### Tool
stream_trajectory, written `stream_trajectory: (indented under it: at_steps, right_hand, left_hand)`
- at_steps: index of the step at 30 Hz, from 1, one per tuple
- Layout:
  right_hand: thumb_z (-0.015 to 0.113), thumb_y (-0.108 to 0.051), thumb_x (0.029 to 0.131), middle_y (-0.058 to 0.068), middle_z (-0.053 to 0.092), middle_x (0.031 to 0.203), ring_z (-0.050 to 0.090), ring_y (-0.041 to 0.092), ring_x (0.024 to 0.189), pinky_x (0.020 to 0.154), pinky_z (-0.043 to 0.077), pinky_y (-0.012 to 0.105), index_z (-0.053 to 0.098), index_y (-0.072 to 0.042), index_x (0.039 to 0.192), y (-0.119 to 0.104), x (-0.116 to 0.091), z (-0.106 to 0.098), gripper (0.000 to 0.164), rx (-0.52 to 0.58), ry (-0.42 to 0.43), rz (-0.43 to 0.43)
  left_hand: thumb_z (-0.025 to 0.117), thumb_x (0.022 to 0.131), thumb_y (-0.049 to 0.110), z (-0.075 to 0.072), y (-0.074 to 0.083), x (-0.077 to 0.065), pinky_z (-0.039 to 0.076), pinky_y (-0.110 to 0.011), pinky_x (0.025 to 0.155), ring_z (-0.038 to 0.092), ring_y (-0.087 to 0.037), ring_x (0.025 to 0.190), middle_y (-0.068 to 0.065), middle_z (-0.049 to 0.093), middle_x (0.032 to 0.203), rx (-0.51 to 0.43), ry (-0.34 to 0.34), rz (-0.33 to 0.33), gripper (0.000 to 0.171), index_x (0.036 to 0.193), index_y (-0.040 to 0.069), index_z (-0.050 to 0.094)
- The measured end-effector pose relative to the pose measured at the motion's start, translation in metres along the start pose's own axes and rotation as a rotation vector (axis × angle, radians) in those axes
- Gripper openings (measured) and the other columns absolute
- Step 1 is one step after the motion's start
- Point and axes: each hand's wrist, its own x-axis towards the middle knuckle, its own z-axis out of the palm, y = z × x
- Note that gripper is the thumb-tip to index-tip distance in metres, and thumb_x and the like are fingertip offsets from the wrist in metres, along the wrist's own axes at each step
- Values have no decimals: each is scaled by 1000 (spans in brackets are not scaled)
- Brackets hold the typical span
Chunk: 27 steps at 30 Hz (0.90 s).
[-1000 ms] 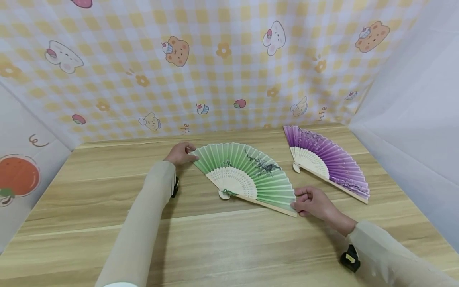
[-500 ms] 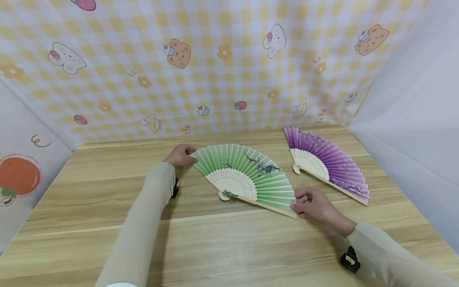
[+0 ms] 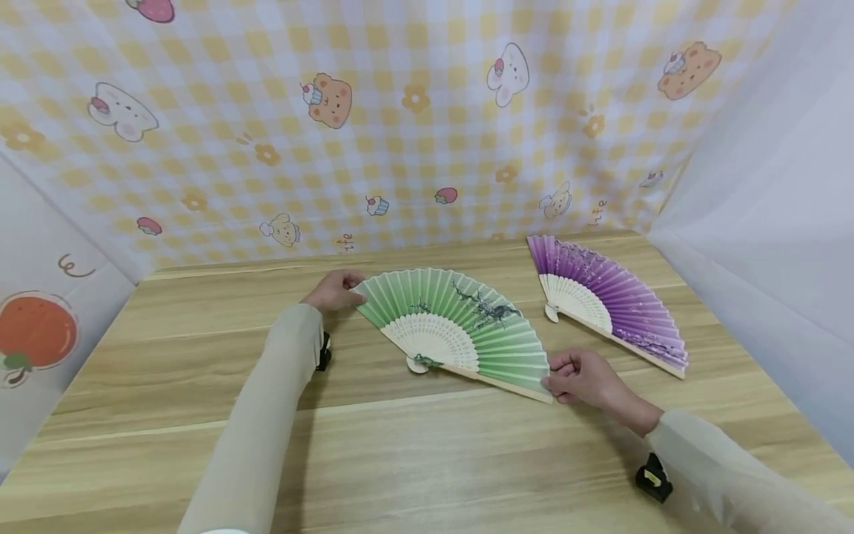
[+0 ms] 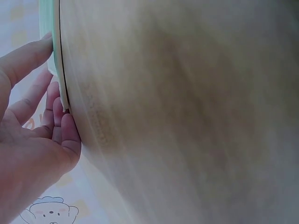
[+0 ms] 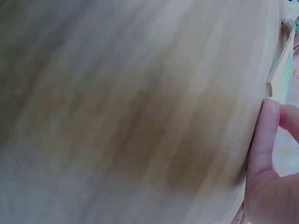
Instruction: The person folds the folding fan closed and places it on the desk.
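A green folding fan (image 3: 510, 347) lies spread on the table, with a dark branch print, pale pierced ribs and a green knotted cord at its pivot. My left hand (image 3: 336, 290) pinches the fan's upper left corner. In the left wrist view the thumb (image 4: 35, 53) presses one face of the fan's edge (image 4: 55, 51), while the other fingers curl at its far side and tip. At the opposite end, my right hand (image 3: 587, 380) grips the lower right corner. The right wrist view shows only part of that hand (image 5: 271, 182) at the fan's end stick (image 5: 279, 65).
A purple folding fan (image 3: 623, 297) with a blossom print lies spread at the back right of the wooden table (image 3: 427, 460). Behind the table hangs a yellow checked cloth (image 3: 414, 148). White sheeting (image 3: 767, 245) borders the right side, and a printed white panel stands left.
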Motion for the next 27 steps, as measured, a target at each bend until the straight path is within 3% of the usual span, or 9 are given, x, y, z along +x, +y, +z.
stream_trajectory:
  at_steps: [11, 27]
  right_hand:
    - [62, 0, 79, 6, 61, 70, 59, 14, 58, 56, 54, 27, 49, 13, 96, -3, 3, -3, 26, -6, -17, -1]
    - [62, 0, 79, 5, 58, 69, 57, 12, 58, 55, 54, 27, 48, 11, 95, -1, 3, 0, 23, -26, -6, 8]
  left_hand:
    - [61, 79, 3, 0, 2, -3, 38, -37, 88, 42, -26, 97, -17, 45, 108, -23, 32, -38, 42, 117, -5, 45]
    - [64, 76, 1, 1, 3, -9, 41, -37, 87, 44, -28, 96, -19, 47, 108, -29, 41, -30, 43, 114, -7, 44]
